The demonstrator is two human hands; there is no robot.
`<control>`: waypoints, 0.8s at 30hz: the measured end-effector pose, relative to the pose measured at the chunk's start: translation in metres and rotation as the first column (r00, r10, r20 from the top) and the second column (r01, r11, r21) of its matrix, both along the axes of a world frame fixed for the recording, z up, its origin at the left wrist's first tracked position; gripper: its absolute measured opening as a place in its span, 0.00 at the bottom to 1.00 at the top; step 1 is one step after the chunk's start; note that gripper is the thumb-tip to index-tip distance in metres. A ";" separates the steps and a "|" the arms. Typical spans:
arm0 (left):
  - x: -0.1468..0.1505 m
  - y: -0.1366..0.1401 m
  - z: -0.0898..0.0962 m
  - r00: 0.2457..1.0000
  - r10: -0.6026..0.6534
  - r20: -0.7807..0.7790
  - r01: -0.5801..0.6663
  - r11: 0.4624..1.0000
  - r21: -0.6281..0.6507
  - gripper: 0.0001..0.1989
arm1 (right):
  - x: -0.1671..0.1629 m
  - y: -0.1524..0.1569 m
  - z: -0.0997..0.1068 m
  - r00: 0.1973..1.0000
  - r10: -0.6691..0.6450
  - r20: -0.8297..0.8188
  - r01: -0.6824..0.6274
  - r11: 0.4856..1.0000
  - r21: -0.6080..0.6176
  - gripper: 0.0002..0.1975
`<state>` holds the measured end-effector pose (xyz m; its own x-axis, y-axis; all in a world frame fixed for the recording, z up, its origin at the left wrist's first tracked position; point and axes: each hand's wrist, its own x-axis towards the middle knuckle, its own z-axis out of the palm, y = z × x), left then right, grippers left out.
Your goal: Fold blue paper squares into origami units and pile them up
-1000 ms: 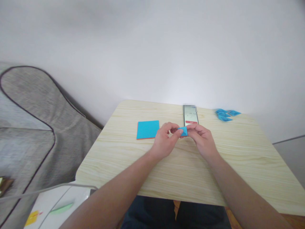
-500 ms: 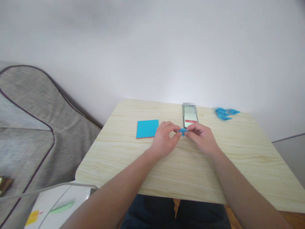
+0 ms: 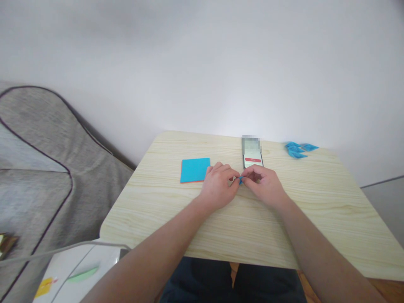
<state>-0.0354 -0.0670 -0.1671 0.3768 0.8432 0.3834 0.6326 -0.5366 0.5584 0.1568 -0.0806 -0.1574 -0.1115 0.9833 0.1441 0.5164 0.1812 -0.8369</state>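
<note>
A small folded piece of blue paper (image 3: 240,180) is pinched between my two hands over the middle of the table. My left hand (image 3: 220,184) closes thumb and fingers on its left side, and my right hand (image 3: 264,183) grips it from the right. Fingertips hide most of the paper. Just left of my left hand lies a stack of square paper (image 3: 195,170), blue on top with an orange edge below. A phone (image 3: 253,160) with a lit screen lies right beyond my fingers.
Several folded blue paper pieces (image 3: 295,150) lie at the table's back right. The wooden table (image 3: 151,202) meets a white wall (image 3: 202,75). A grey sofa (image 3: 91,176) stands to the left, and a white box-like thing (image 3: 78,269) with a green mark is at lower left.
My hands have come closer together, the right one shifting slightly left. Less of the blue paper shows between the fingertips, and it looks narrower. The stack, phone and folded pieces stay put.
</note>
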 end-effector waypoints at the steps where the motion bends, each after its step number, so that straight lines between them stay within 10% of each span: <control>1: 0.000 0.000 0.000 1.000 0.000 -0.004 0.000 1.000 0.002 0.05 | 0.000 0.000 -0.001 1.000 -0.001 0.004 0.001 1.000 -0.002 0.04; 24: 0.002 -0.002 0.000 0.998 0.015 0.061 -0.017 1.000 0.019 0.05 | -0.005 -0.003 0.005 0.999 0.018 0.051 -0.019 1.000 0.018 0.04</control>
